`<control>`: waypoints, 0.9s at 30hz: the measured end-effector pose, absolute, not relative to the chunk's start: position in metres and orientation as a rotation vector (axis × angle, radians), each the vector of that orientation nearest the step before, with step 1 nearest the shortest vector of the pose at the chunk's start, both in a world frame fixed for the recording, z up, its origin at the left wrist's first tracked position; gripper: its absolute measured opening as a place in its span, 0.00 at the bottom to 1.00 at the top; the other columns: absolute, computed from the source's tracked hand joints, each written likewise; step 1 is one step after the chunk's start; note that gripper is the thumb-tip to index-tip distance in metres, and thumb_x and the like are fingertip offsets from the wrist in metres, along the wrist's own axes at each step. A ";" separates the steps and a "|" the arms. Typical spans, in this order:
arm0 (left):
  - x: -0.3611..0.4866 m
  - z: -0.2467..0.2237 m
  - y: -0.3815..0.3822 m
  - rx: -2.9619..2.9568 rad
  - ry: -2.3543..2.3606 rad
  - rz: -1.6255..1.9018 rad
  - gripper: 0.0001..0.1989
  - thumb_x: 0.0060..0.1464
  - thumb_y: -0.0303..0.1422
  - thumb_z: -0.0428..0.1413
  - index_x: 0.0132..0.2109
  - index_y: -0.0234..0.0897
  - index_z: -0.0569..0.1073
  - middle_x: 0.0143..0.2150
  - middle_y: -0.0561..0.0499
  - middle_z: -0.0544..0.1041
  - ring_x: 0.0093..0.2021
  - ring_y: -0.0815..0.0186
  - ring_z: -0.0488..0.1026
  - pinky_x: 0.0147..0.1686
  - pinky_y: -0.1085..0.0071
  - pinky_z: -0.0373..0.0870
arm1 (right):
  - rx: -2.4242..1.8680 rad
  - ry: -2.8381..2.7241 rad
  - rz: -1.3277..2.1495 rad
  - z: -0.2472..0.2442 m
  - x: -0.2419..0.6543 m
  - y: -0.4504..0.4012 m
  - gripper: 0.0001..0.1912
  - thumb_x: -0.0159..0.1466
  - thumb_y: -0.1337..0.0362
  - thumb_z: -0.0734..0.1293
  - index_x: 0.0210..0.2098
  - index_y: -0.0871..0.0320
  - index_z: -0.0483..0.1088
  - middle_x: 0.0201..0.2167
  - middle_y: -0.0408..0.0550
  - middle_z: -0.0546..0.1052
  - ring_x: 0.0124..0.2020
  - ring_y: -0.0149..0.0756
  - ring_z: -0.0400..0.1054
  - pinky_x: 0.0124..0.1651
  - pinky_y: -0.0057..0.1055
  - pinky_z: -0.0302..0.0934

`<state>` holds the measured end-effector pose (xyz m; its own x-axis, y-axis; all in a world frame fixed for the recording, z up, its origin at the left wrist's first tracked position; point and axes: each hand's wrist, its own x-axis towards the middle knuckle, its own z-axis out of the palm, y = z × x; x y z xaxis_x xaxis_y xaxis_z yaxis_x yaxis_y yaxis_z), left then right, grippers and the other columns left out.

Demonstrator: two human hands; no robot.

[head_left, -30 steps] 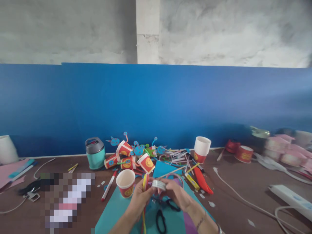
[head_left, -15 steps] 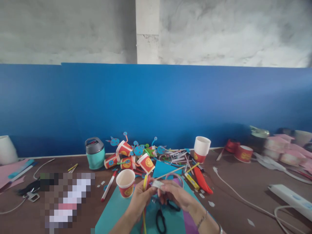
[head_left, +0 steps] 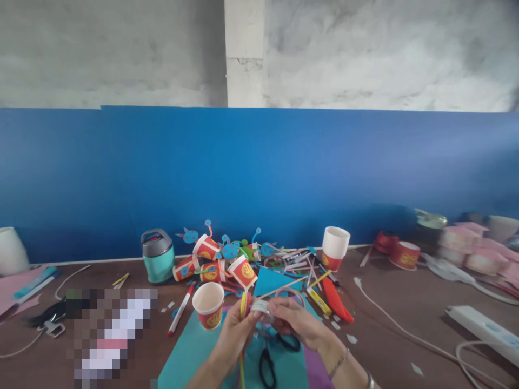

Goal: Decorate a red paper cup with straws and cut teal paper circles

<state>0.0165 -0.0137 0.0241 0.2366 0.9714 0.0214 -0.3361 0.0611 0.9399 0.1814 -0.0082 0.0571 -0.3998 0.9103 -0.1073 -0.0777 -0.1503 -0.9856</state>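
My left hand (head_left: 235,328) is closed around a yellow strip (head_left: 243,305) and a red strip (head_left: 248,302), which stand upright between its fingers. Its thumb also presses against a small white roll of tape (head_left: 259,307). On the roll's other side, my right hand (head_left: 292,323) has its fingers pinched together at the edge of the tape. Under both hands lie black-handled scissors (head_left: 266,367) on teal paper (head_left: 190,359). A red and white paper cup (head_left: 208,319) stands upright just left of my left hand.
Behind the hands lie several decorated paper cups (head_left: 242,272) and loose pens. A teal flask (head_left: 159,262) stands at the back left, stacked cups (head_left: 334,246) at the back right. A red marker (head_left: 180,310) lies left; a white power strip (head_left: 486,329) and cables lie right.
The white tape roll has turned a little between my hands and shows more of its side. Both hands have shifted only slightly.
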 end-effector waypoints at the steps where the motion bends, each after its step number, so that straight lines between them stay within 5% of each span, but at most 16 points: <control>1: 0.016 0.024 -0.014 1.032 0.789 1.160 0.30 0.38 0.54 0.67 0.37 0.34 0.72 0.17 0.63 0.56 0.16 0.78 0.45 0.16 0.75 0.39 | -1.003 -1.330 1.672 0.058 0.182 -0.008 0.20 0.49 0.46 0.73 0.25 0.58 0.72 0.16 0.36 0.59 0.19 0.25 0.47 0.22 0.26 0.38; 6: 0.016 0.030 -0.016 1.041 0.817 1.190 0.29 0.35 0.52 0.69 0.37 0.32 0.75 0.18 0.60 0.63 0.17 0.79 0.49 0.17 0.76 0.41 | -1.063 -1.437 1.569 0.059 0.181 -0.007 0.11 0.52 0.56 0.66 0.22 0.58 0.71 0.15 0.39 0.63 0.17 0.26 0.50 0.21 0.27 0.40; 13: 0.016 0.040 -0.019 0.995 0.798 1.257 0.29 0.32 0.46 0.72 0.40 0.34 0.78 0.28 0.52 0.75 0.26 0.71 0.66 0.23 0.77 0.57 | -1.046 -1.490 1.480 0.058 0.178 -0.006 0.11 0.51 0.56 0.66 0.24 0.57 0.73 0.12 0.35 0.57 0.15 0.26 0.46 0.20 0.28 0.37; 22: 0.012 0.032 -0.018 0.899 0.773 1.185 0.31 0.32 0.51 0.71 0.39 0.36 0.73 0.16 0.65 0.56 0.16 0.79 0.46 0.16 0.78 0.41 | -0.974 -1.407 1.560 0.061 0.179 -0.010 0.11 0.50 0.57 0.67 0.25 0.59 0.74 0.11 0.34 0.59 0.14 0.24 0.47 0.19 0.26 0.40; 27: 0.012 0.032 -0.018 0.918 0.770 1.179 0.32 0.33 0.52 0.70 0.40 0.36 0.72 0.16 0.65 0.54 0.16 0.79 0.45 0.16 0.77 0.39 | -0.979 -1.385 1.611 0.057 0.181 -0.007 0.12 0.49 0.57 0.67 0.27 0.60 0.75 0.11 0.35 0.62 0.14 0.24 0.50 0.18 0.24 0.41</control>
